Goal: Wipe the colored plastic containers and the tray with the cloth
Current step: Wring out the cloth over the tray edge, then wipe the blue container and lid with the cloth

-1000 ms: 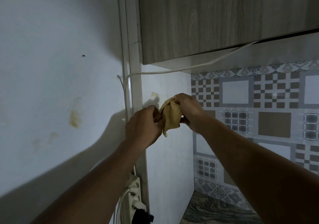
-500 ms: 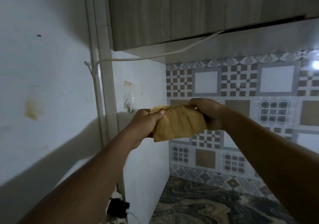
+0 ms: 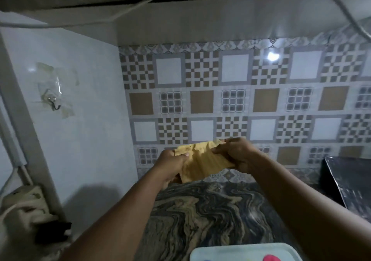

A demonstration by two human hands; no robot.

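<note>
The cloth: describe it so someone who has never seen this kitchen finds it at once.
Start at the checkered tile wall above the swirled dark countertop. In front of its lowest tiles, the left hand and right hand hold the cloth spread between them. It is the only mustard-yellow, wrinkled thing in view; the tray at the bottom edge is pale.

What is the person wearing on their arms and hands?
The left hand and right hand wear no gloves. The left forearm and right forearm are bare to the picture's edge: no sleeves, and no watch or bracelet at either wrist.
</note>
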